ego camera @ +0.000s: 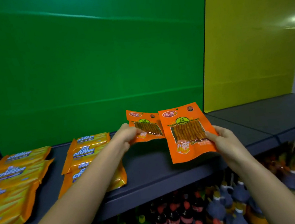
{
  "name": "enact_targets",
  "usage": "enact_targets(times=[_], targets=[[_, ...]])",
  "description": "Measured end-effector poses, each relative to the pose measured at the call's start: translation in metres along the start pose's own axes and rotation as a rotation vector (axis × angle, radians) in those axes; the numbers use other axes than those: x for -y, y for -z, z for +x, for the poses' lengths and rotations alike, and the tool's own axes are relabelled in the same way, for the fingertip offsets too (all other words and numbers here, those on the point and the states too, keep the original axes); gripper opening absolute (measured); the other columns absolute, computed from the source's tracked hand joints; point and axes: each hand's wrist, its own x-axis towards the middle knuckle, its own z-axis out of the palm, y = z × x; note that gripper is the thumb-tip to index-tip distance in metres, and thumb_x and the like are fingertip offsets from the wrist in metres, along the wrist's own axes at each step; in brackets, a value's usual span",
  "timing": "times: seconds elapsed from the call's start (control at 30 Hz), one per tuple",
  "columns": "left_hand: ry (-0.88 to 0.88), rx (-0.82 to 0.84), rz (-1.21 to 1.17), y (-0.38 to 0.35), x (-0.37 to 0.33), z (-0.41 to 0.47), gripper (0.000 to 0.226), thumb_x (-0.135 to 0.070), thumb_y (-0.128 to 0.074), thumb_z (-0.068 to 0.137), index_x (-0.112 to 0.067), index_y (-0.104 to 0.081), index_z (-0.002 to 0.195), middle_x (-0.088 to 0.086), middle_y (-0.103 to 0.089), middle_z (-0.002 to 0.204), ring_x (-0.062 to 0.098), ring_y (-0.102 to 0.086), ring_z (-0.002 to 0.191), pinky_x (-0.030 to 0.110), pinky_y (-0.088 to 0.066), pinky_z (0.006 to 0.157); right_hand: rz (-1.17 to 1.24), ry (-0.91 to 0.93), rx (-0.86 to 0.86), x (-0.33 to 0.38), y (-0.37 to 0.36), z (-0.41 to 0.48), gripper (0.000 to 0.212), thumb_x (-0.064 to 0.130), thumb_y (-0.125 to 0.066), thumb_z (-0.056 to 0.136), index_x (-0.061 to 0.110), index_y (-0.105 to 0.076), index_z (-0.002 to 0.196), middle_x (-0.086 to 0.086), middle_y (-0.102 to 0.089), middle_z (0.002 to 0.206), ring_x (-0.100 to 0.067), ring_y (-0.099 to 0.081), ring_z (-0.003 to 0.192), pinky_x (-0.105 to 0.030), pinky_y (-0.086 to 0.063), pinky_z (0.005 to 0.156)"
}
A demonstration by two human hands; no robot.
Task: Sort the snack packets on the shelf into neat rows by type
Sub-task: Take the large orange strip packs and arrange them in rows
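My left hand [127, 136] pinches the lower left edge of an orange spicy-stick packet [147, 124], held up above the dark grey shelf [149, 168]. A second, nearer orange spicy-stick packet [186, 133] is gripped at its right edge by my right hand [221, 140]; it overlaps the first packet's right side. Both packets face me upright, lifted off the shelf. To the left, yellow Cal Cheese wafer packs lie in two front-to-back rows: a middle row [89, 155], partly hidden by my left forearm, and a far-left row [13, 182].
Behind the shelf stand a green back panel [91, 63] and a yellow panel [253, 44] to the right. The lower shelf holds several drink bottles [173, 217] and other goods. The shelf section [263, 117] to the right shows bare grey surface.
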Motion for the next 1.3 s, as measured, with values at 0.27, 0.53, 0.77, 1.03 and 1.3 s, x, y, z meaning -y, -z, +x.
enact_targets(times=[0.27,0.53,0.77,1.03,1.3], targets=[[0.064,-0.11,0.171,-0.02,-0.002,0.028,0.035,0.011,-0.048,0.089,-0.006,-0.044,0.059,-0.006,-0.045,0.022,0.0,-0.046,0.02,0.009,-0.037,0.028,0.007,-0.056,0.158,-0.021,-0.011,0.044,0.018,0.014,-0.044,0.098,0.017,-0.062,0.099,-0.006,-0.071,0.086,-0.017,-0.065,0.074,-0.027,-0.05,0.067],[0.162,-0.213,0.24,-0.038,-0.003,0.042,0.033,0.005,-0.047,0.09,-0.01,-0.041,0.061,0.008,-0.056,0.077,0.012,-0.049,0.049,0.021,-0.042,0.042,-0.013,-0.102,0.3,-0.031,-0.006,0.067,0.017,0.013,-0.046,0.097,0.017,-0.063,0.096,-0.008,-0.073,0.088,-0.02,-0.068,0.078,-0.028,-0.054,0.072],[0.171,-0.232,0.191,-0.042,0.003,0.045,0.03,0.004,-0.039,0.09,-0.01,-0.047,0.065,0.014,-0.059,0.077,0.016,-0.049,0.062,0.029,-0.043,0.065,-0.025,-0.095,0.404,-0.041,-0.02,0.068,0.017,0.012,-0.047,0.097,0.016,-0.061,0.104,-0.007,-0.072,0.096,-0.019,-0.069,0.081,-0.025,-0.055,0.068],[-0.04,-0.406,0.735,-0.015,0.003,0.022,0.03,-0.009,-0.046,0.091,-0.004,-0.058,0.117,0.017,-0.06,0.125,0.031,-0.055,0.115,0.032,-0.043,0.092,-0.407,0.082,0.388,-0.04,-0.039,0.066,0.029,0.019,-0.05,0.095,0.015,-0.047,0.123,-0.006,-0.063,0.111,-0.022,-0.06,0.102,-0.03,-0.046,0.085],[-0.122,-0.687,1.156,0.014,0.024,-0.025,0.027,-0.023,-0.042,0.093,-0.012,-0.057,0.113,0.011,-0.063,0.118,0.033,-0.056,0.11,0.038,-0.044,0.084,-1.04,0.391,0.404,-0.019,-0.028,0.055,0.031,0.032,-0.043,0.096,0.017,-0.042,0.123,-0.006,-0.061,0.116,-0.027,-0.059,0.108,-0.033,-0.045,0.079]])
